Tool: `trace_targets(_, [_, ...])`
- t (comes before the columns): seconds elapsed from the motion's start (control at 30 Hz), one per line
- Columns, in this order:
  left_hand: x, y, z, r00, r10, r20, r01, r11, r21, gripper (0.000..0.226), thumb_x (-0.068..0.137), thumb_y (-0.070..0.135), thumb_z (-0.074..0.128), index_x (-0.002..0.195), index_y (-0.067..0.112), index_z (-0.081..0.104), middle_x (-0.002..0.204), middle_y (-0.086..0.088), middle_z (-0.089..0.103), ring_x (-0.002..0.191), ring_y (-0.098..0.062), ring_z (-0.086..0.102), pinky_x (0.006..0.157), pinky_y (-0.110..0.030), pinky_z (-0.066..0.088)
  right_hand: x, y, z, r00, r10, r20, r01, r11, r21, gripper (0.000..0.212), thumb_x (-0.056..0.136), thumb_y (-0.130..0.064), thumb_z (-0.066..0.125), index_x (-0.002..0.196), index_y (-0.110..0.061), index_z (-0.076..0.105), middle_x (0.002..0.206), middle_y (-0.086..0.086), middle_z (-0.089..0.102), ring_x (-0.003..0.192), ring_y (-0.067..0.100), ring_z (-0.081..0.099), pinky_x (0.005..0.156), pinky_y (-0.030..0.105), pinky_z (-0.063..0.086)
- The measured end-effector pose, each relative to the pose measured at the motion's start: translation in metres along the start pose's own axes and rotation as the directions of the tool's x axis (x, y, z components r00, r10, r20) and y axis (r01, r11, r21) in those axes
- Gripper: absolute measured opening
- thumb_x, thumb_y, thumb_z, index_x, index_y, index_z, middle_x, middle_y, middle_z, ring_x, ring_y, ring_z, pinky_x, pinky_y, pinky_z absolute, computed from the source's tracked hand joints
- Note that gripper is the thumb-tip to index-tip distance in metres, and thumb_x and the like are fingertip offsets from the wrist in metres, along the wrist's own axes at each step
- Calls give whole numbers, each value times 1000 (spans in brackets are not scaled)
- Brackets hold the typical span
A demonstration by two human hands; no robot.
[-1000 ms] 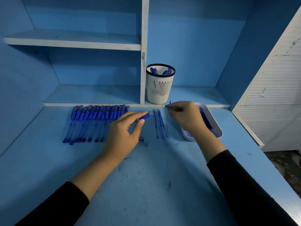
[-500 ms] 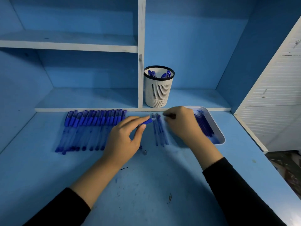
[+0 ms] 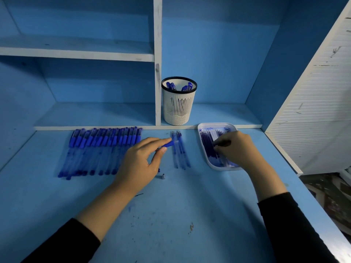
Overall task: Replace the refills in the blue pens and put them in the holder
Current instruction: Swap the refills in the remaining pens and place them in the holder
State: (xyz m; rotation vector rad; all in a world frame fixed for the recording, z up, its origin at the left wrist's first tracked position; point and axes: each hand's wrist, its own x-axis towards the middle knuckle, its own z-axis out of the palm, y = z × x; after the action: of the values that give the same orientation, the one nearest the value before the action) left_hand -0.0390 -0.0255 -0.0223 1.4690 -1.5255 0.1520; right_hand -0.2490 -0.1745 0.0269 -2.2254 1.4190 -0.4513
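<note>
My left hand [image 3: 140, 162] pinches a blue pen barrel [image 3: 168, 144] between thumb and fingers, its open end pointing right. My right hand [image 3: 235, 147] reaches into the white tray [image 3: 210, 162] of dark blue refills, fingers curled onto them; whether it holds one is hidden. A few loose refills [image 3: 179, 150] lie between my hands. A row of several blue pens [image 3: 100, 149] lies at the left. The white mesh holder [image 3: 178, 105] stands on the low shelf with some pens in it. A small metal tip [image 3: 163, 176] lies by my left hand.
The blue desk [image 3: 171, 215] runs to an edge at the right, beside a white slatted panel [image 3: 313, 111]. A white upright divider [image 3: 157, 73] stands just left of the holder. Ink marks spot the desk in front of me.
My right hand has moved right, from the loose refills to the tray. My left hand keeps the pen barrel in about the same place.
</note>
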Motion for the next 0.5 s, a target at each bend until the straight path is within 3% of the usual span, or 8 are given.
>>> trace_targets(0.1, [0, -1, 0, 1000, 1, 5, -1, 1000, -1, 26, 93, 15, 63, 118, 13, 70, 108, 10, 67, 98, 0, 63, 89, -17, 51, -2, 0, -2, 1000, -5, -8, 5, 1000, -25, 27, 82, -3, 60, 97, -20, 75, 97, 1, 72, 87, 13, 58, 70, 11, 36])
trace_targets(0.23, [-1, -1, 0, 1000, 4, 5, -4, 1000, -2, 27, 93, 16, 62, 118, 14, 70, 109, 9, 68, 99, 0, 63, 89, -18, 52, -3, -3, -2, 1000, -14, 12, 15, 999, -43, 27, 84, -3, 58, 98, -17, 76, 97, 0, 72, 84, 10, 55, 57, 3, 37])
trace_targets(0.4, [-2, -1, 0, 1000, 14, 9, -14, 1000, 2, 27, 93, 16, 62, 118, 14, 70, 109, 9, 68, 99, -1, 64, 88, -21, 53, -2, -4, 3, 1000, 10, 16, -8, 997, -73, 23, 87, -7, 58, 99, -16, 75, 100, 5, 72, 97, 20, 62, 69, 17, 38])
trace_targets(0.5, [-2, 0, -1, 1000, 22, 11, -22, 1000, 5, 27, 93, 16, 62, 119, 13, 69, 109, 8, 68, 98, -2, 64, 87, -21, 54, -2, -2, 1, 1000, 30, -9, -30, 999, -9, 29, 85, -3, 56, 100, -19, 75, 96, 0, 71, 81, 12, 58, 54, 5, 36])
